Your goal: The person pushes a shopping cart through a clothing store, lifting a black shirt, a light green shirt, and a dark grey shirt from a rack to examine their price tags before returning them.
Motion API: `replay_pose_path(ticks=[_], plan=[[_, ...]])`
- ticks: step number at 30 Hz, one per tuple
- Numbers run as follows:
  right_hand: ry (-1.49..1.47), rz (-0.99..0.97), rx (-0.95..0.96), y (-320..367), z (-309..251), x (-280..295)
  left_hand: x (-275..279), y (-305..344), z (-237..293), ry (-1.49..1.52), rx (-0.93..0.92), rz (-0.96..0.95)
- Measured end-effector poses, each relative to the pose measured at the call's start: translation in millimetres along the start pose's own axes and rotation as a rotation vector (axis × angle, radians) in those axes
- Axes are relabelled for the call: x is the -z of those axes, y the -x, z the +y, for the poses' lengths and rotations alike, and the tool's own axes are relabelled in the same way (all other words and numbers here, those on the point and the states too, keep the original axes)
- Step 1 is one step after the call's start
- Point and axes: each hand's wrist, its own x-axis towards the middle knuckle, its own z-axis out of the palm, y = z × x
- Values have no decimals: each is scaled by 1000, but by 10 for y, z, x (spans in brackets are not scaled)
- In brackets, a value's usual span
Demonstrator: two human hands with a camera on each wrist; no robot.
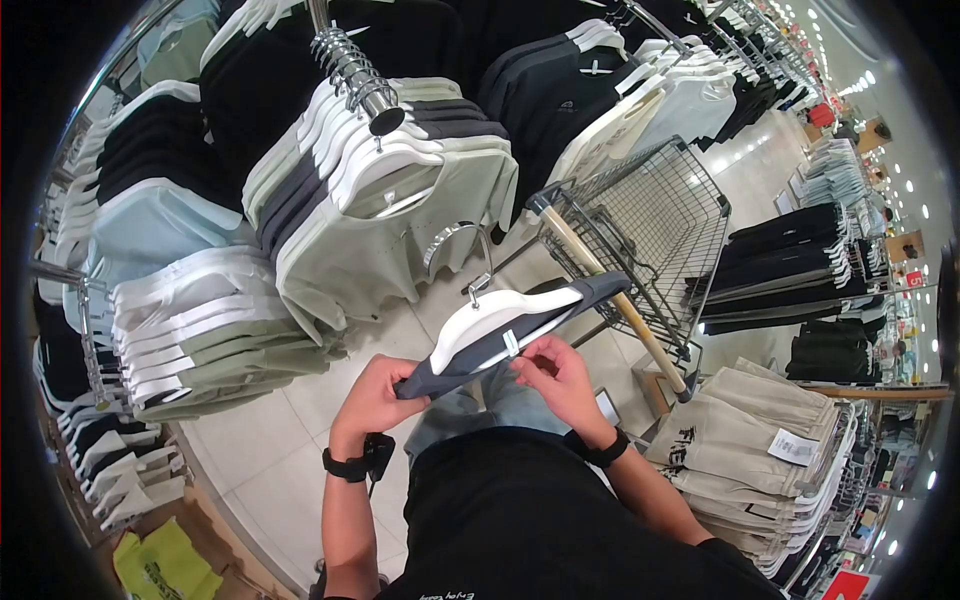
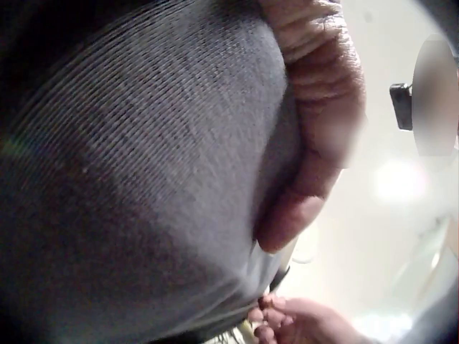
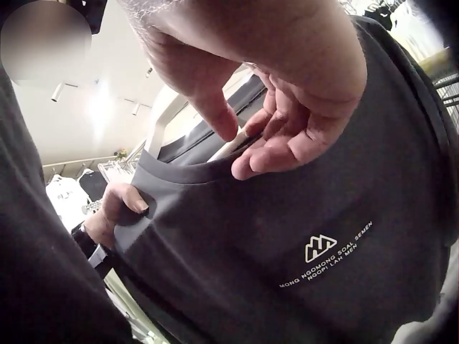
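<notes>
A dark grey shirt [image 1: 480, 352] hangs on a white hanger [image 1: 487, 316] with a metal hook, held up in front of the person's body. My left hand [image 1: 374, 402] grips one shoulder of it, thumb over the cloth; the left wrist view shows ribbed grey fabric [image 2: 165, 129] beside a finger. At the neckline is my right hand [image 1: 562, 376], its fingers loosely curled close to a small white label [image 1: 511, 343]. In the right wrist view the right hand's fingertips [image 3: 247, 166] overlap the collar, beside the hanger's white bar. A white peak-shaped print [image 3: 320, 248] marks the chest.
Pale green and dark shirts [image 1: 400, 235] hang on a rack arm straight ahead. A wire shopping cart [image 1: 650, 215] with a wooden-looking handle stands ahead to the right. Beige trousers [image 1: 745, 430] hang at the right, and folded-over light shirts [image 1: 190, 335] on the left.
</notes>
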Motion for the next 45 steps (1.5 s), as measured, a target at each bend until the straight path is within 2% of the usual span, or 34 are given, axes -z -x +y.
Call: replay_pose_path(ticks=[4,13,26,29,31,35,37,41,45], plan=[[129,-12,-16,2,-51,-2,-18,-10,-52,1,15,-8],[-1,-65,-166,78,62,86,-163,37,-150,56,51,-33],[-1,-81,-135,51,91,122,-123,-41,-100,50,53,-57],[-6,-53,-79,90,81,110,-130,-44,-139,58,49,-61],[38,108,-27,119,4,98,-149,-53,-163,64,45,-63],[8,143,-21,64,-130,95,-196,-71,-151,64,36,-67],[22,-47,-119,44,-126,133,-201,-82,-153,50,28,-68],[33,-114,-119,51,-93,53,-202,-88,-153,9,32,-76],[-152,-132,-260,56,-191,41,-192,-69,-122,7,47,-73]])
